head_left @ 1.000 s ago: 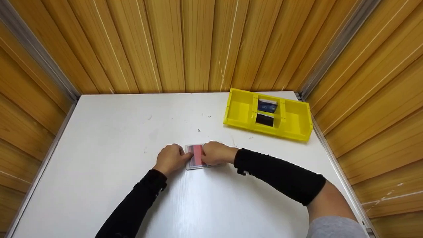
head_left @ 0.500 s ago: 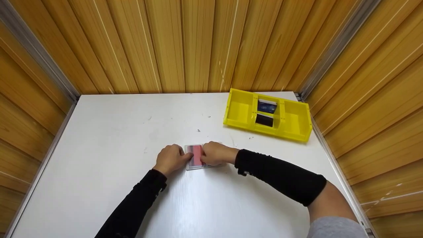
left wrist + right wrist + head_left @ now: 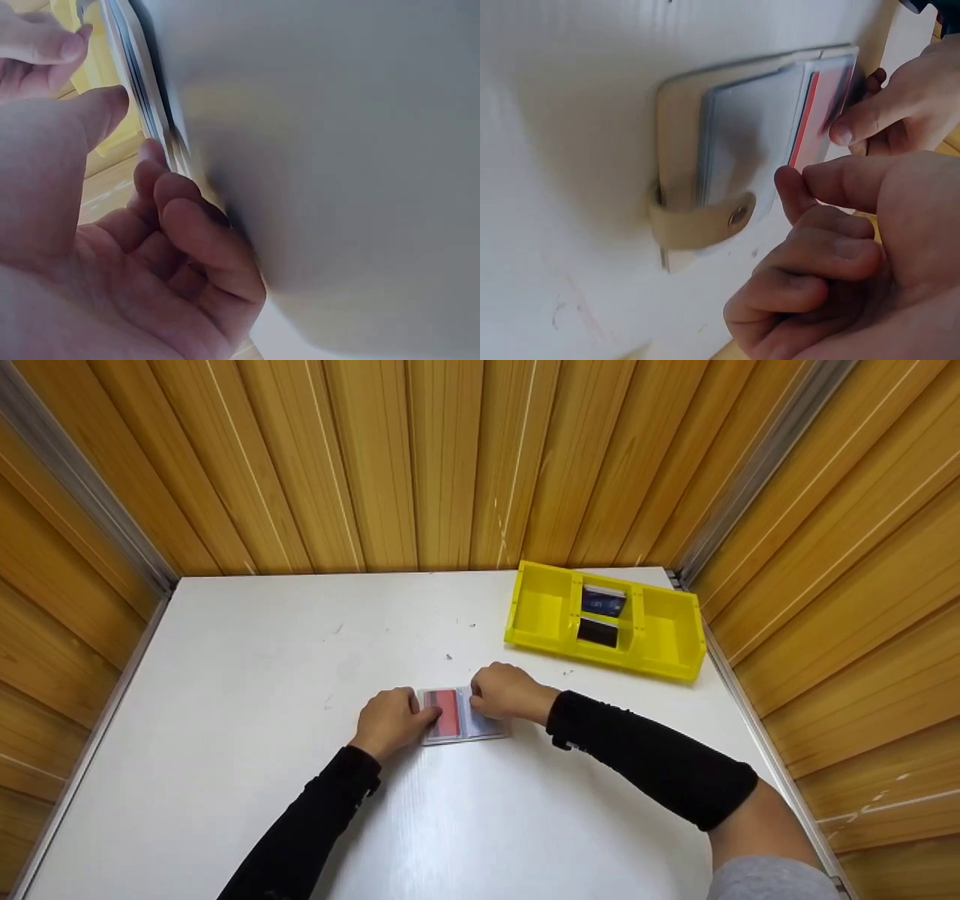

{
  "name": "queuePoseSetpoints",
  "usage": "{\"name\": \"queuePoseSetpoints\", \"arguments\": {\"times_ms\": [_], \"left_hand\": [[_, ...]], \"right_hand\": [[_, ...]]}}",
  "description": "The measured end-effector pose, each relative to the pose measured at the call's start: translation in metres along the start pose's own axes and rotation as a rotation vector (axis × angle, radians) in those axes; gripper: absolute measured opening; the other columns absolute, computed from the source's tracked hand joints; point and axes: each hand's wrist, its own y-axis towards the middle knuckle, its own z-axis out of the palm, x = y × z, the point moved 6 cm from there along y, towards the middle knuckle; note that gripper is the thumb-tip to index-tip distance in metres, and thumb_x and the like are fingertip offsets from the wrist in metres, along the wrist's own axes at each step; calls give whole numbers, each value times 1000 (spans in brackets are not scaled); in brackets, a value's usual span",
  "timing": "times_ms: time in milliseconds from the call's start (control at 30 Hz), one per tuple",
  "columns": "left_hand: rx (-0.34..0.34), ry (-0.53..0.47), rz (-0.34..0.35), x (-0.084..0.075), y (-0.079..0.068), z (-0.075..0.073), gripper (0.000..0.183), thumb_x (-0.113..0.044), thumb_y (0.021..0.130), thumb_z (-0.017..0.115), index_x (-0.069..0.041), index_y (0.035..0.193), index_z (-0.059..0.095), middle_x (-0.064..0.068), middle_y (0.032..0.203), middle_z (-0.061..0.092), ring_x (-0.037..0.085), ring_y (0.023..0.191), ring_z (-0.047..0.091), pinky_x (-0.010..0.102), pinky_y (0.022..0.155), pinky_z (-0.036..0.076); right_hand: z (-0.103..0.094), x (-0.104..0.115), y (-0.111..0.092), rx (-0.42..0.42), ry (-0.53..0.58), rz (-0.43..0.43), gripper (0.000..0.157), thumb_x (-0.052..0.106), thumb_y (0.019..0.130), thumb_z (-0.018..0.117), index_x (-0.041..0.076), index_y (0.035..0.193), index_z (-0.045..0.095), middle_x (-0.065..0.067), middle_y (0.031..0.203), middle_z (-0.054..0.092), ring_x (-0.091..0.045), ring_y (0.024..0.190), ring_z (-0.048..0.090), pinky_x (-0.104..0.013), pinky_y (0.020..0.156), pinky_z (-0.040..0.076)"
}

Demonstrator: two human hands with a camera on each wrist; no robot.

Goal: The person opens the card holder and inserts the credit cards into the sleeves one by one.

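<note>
In card holder [image 3: 679,142], red card [image 3: 821,112]

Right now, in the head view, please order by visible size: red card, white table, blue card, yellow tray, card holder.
white table
yellow tray
card holder
red card and blue card: too alike to rank

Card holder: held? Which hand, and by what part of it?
Left hand holds the card holder by its left edge, thumb on top. Nothing shows in the grip of the right hand.
</note>
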Motion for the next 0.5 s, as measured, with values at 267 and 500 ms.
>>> {"name": "queuePoseSetpoints", "arguments": {"times_ms": [267, 500], "left_hand": [[-5, 29, 33, -19, 3, 9, 46, -47, 92, 86, -14, 77, 58, 1, 75, 56, 20, 71, 54, 35, 63, 39], [-13, 70, 58, -29, 2, 16, 43, -47, 91, 87, -12, 81, 64, 5, 81, 62, 21, 73, 58, 37, 63, 43]], "right_hand": [[-6, -22, 4, -57, -9, 57, 22, 25, 102, 72, 7, 93, 78, -9, 89, 72, -26, 90, 63, -44, 82, 53], [-1, -35, 8, 0, 10, 125, 25, 33, 104, 74, 9, 98, 78, -7, 92, 71, -26, 91, 62, -43, 86, 53]]}}
